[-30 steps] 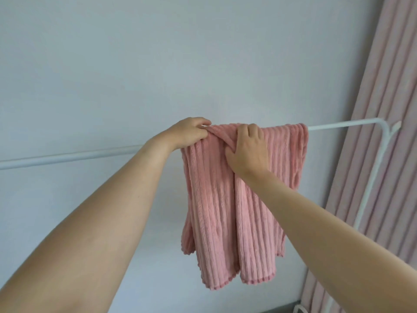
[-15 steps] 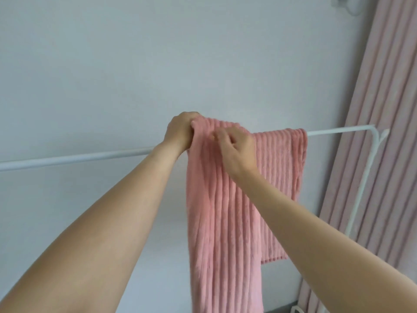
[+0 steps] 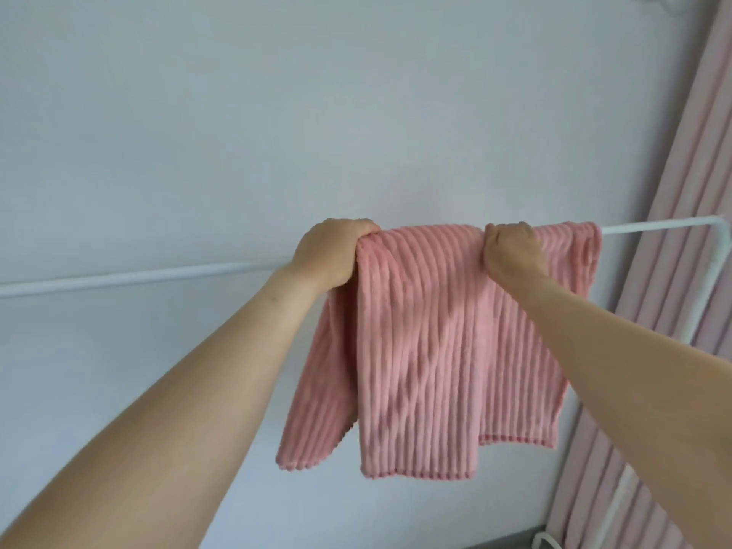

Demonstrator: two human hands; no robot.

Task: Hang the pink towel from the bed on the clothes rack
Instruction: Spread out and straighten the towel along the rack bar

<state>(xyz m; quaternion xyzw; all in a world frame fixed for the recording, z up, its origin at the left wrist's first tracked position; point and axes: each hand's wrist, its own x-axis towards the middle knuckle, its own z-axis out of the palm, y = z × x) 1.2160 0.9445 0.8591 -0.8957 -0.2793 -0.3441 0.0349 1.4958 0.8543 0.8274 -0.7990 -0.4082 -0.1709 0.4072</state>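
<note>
- Pink ribbed plush, the towel (image 3: 427, 342) hangs over the white top rail (image 3: 138, 277) of the clothes rack, close to its right-hand corner, in the head view, the only view we have.
- We see our left hand (image 3: 328, 255) clenched on the towel's left top corner at the rail, and our right hand (image 3: 511, 253) gripping the fabric along the top fold, right of the middle; both hold cloth, neither is loose.
- We judge the towel soft, limp and light: it sags in folds between our hands and its lower hems hang at uneven heights, so it will not keep any shape by itself.
- The deep-ribbed pile looks grippy rather than slick, yet on a smooth rail we expect an uneven drape could creep off towards the heavier side.
- The best hold, in our judgement, is along the top fold near the two outer corners, pulling outward to flatten the bunched layers.
- Hidden from us: the stretch of rail under the towel, and how much cloth hangs behind it.
- We cannot tell whether our fingers also close round the rail itself.
- The rack's right upright (image 3: 709, 295) is partly lost against the pink curtain (image 3: 673, 271), its foot is cut off at the bottom edge, and the rail's left end runs out of frame.
</note>
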